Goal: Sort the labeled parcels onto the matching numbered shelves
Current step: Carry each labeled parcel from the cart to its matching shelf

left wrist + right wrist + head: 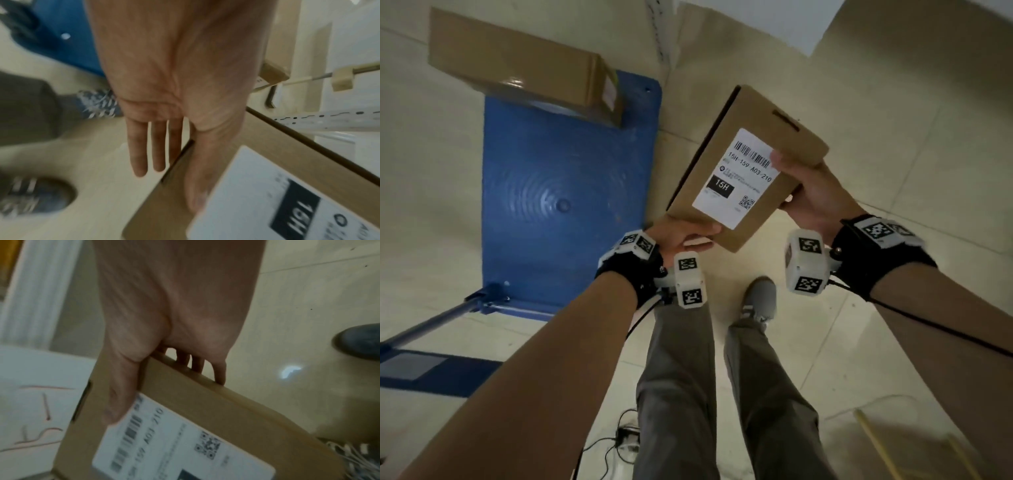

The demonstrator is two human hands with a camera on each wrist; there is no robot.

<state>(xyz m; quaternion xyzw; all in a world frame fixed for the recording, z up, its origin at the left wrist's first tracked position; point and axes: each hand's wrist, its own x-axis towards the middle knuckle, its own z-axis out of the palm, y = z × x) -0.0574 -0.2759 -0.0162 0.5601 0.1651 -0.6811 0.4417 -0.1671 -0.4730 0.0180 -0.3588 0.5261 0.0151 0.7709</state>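
Observation:
A flat cardboard parcel (756,137) is held in the air over the tiled floor, tilted, with its white label (736,178) reading "15H" facing up. My left hand (700,235) pinches its near corner, thumb on top and fingers beneath. My right hand (801,181) grips the right edge, with the thumb lying on the label's barcode and the fingers under the box. The left wrist view shows the left hand (174,81) with its thumb on the parcel (267,138) beside the label. In the right wrist view the right hand (174,305) wraps the parcel (236,410) edge.
A blue platform cart (568,192) stands on the floor to the left, with another brown box (517,68) at its far end and its handle (431,325) toward me. A white perforated shelf post (659,31) rises ahead. My legs and a shoe (758,301) are below; cables (619,442) lie on the floor.

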